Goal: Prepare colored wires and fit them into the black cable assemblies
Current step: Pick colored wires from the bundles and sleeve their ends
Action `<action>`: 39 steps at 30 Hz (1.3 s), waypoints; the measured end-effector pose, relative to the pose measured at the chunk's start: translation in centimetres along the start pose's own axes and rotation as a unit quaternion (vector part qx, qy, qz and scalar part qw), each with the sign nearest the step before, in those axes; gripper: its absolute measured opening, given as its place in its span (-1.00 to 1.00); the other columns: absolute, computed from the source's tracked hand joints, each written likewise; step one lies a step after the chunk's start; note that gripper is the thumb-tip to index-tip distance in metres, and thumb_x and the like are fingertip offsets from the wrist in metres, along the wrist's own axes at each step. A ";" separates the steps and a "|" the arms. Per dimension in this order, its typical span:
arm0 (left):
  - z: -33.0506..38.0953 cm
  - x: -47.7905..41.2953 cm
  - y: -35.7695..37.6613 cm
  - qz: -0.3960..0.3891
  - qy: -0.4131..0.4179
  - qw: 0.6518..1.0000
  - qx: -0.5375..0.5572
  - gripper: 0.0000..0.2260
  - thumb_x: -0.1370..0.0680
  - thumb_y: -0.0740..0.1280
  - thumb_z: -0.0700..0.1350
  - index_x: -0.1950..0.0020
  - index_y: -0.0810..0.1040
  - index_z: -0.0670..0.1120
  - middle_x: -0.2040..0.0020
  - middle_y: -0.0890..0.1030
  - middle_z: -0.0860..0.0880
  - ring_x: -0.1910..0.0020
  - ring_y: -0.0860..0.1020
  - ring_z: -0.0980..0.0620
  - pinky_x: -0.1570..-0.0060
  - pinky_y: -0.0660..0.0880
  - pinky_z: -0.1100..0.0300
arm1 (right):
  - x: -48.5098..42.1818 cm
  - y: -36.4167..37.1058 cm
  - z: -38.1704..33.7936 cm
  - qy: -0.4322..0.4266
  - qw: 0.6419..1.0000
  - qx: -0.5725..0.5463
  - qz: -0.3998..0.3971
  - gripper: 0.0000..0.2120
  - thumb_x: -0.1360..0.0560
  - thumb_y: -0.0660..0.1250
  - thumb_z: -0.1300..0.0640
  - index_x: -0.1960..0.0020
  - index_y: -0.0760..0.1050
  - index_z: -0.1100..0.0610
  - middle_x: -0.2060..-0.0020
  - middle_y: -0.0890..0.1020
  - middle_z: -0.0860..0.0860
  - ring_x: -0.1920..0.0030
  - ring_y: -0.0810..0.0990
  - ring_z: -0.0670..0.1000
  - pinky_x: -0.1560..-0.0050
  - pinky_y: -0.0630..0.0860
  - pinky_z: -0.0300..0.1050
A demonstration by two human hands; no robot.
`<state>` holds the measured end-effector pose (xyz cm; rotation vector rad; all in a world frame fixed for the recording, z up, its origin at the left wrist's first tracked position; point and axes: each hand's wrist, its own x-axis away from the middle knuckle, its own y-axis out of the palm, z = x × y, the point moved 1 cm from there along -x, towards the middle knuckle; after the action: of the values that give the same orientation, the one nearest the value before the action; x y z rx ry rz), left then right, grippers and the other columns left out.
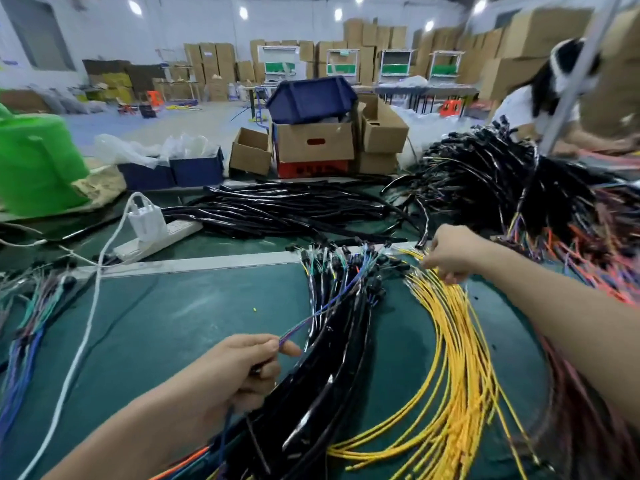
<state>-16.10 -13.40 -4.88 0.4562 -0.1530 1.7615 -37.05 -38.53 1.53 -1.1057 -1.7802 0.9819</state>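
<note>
A bundle of black cable assemblies [332, 358] runs down the middle of the green table mat, with thin coloured wires fanning from its far end. My left hand [242, 365] grips a few thin blue and purple wires [322, 310] and a black cable at the bundle's left side. To the right lies a sheaf of yellow wires [460, 358]. My right hand [453, 252] reaches over its far end, fingertips pinching the tips of the yellow wires.
A white power strip [159, 237] with a charger and white cord sits at the left. More black cables [287, 209] and a large black heap [502, 181] lie behind. Red and orange wires [609, 271] pile at the right. Cardboard boxes [315, 140] stand beyond; another person [540, 98] works at far right.
</note>
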 end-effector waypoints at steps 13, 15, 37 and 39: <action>-1.5 -1.7 -0.7 -0.156 -0.084 0.958 0.227 -0.63 -0.37 0.27 -0.07 0.00 0.64 -0.31 0.41 0.30 -0.04 0.53 0.08 0.14 0.66 0.07 0.34 | 2.3 1.9 5.0 0.105 0.983 -0.110 -0.100 -0.86 -0.49 0.37 0.30 0.08 0.54 0.41 0.44 0.61 0.18 0.50 0.57 0.04 0.49 0.53 -0.19; -1.7 -1.9 -0.5 -0.164 -0.068 0.951 0.254 -0.78 -0.29 0.41 -0.20 0.16 0.63 -0.32 0.40 0.31 -0.06 0.54 0.10 0.14 0.66 0.07 0.33 | 2.1 0.5 5.3 0.106 0.978 -0.158 -0.082 -0.88 -0.48 0.37 0.32 0.09 0.54 0.41 0.44 0.61 0.20 0.50 0.57 0.05 0.52 0.53 -0.20; -2.2 -1.9 -0.2 -0.145 0.065 0.972 0.172 -0.72 -0.49 0.22 -0.05 0.13 0.68 -0.16 -0.01 0.66 -0.24 0.06 0.66 -0.13 0.20 0.59 0.19 | 5.8 3.0 -7.3 -0.087 0.801 -0.588 -0.070 -0.78 -0.63 0.14 0.14 0.16 0.40 0.18 0.54 0.51 0.01 0.62 0.35 -0.16 0.67 0.25 -0.38; -2.2 -1.9 -0.5 -0.157 0.063 0.972 0.161 -0.71 -0.50 0.21 -0.03 0.06 0.68 -0.14 -0.05 0.65 -0.25 0.06 0.67 -0.15 0.20 0.59 0.17 | 5.0 3.8 -7.7 -0.086 0.780 -0.618 -0.041 -0.77 -0.63 0.13 0.15 0.18 0.40 0.18 0.55 0.52 0.02 0.61 0.37 -0.14 0.64 0.29 -0.37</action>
<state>-15.74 -14.25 -7.67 0.5667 0.2875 1.4988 -30.43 -31.16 2.13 -1.6587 -2.6481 -0.3488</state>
